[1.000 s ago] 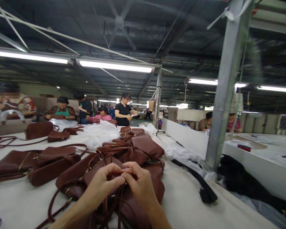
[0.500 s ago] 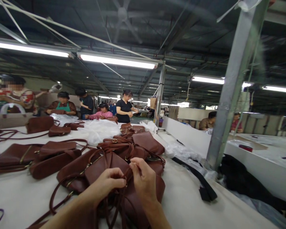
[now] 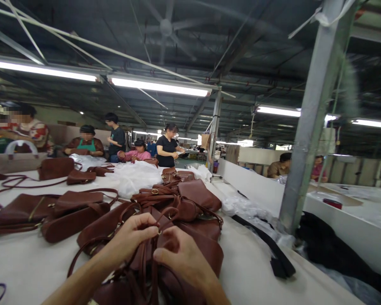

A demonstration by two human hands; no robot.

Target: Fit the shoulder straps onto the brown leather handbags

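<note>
Brown leather bags (image 3: 206, 254) lie heaped in front of me, their thin straps tangled on top. My left hand (image 3: 136, 235) is over the heap, thumb and forefinger pinched on a thin brown strap (image 3: 161, 218) near a small metal ring. Just right of it, my right hand (image 3: 178, 250) has its thumb and curled fingers apart, close to the same strap; nothing shows between them. More brown bags (image 3: 73, 220) lie to the left of the heap.
Clear plastic wrapping (image 3: 133, 176) is piled behind the bags. A black strap (image 3: 266, 241) lies on the white table (image 3: 250, 271) at right, near a metal post (image 3: 307, 114). A beige handbag (image 3: 19, 162) stands far left. Several people work beyond.
My right hand has moved down and left, and its thumb and fingers have parted. My left hand has shifted slightly up and left. The view has tilted a little.
</note>
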